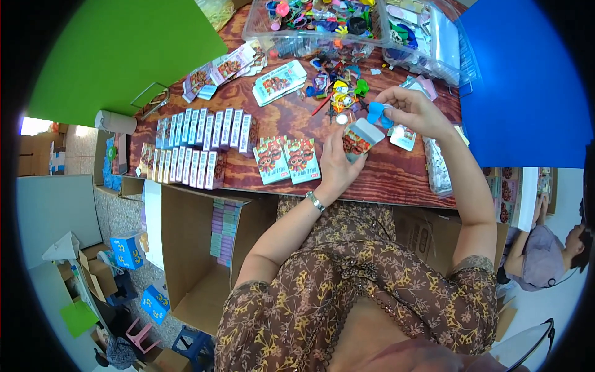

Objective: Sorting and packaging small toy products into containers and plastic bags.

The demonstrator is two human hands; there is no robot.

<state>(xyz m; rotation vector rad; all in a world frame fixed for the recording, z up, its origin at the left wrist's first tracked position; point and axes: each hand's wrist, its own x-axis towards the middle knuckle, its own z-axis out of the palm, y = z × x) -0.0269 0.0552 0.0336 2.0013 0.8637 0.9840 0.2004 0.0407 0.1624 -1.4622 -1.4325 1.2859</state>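
A small printed carton point(356, 146) is gripped in the left hand point(338, 171), with the fingers closed along its outer side and the thumb pressed against its near side. The carton is held tilted over the wooden table point(291, 119), and a pale end flap is left standing open. A light blue piece point(375, 113) is pinched between the thumb and forefinger of the right hand point(416, 113), close to that open end (whether it is hard or soft cannot be told).

If the pinch were loosened too soon, the piece could be lost among the pile of small coloured toys point(343, 94) close behind. If it were pushed in at a slant, the flap could be caught and the card creased; the mouth could also be narrowed by too firm a squeeze from the left hand. A small white disc point(341, 118) near the left fingertips could be swept aside by a careless turn of the carton. The 2 cartons lying to the left point(302, 162) could be nudged by the left wrist, and the 2 rows of standing cartons point(203, 126) could be toppled if 1 were bumped, being packed so closely.
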